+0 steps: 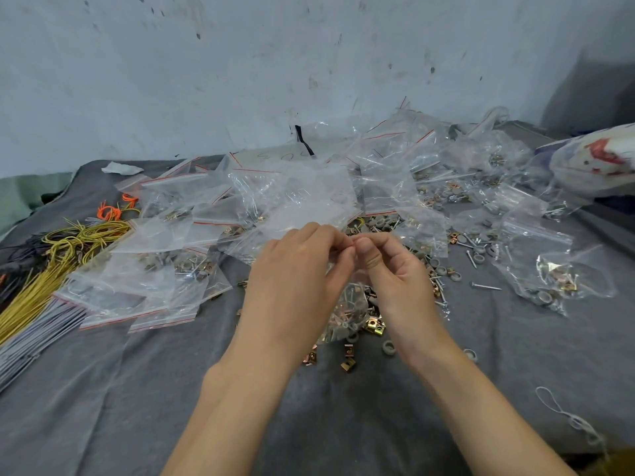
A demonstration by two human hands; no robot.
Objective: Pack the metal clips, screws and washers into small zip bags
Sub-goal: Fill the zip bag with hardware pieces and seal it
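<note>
My left hand and my right hand meet at the centre, both pinching the top edge of a small clear zip bag. The bag hangs between my hands above the grey cloth and holds metal clips, screws and grey washers at its bottom. Loose brass clips and grey washers lie on the cloth just below the bag. More loose screws, washers and clips are scattered to the right of my hands.
Filled zip bags are piled at the left and behind my hands, more zip bags at the right. Yellow and orange wire bundles lie far left. A grey cloth covers the table; a wall stands behind.
</note>
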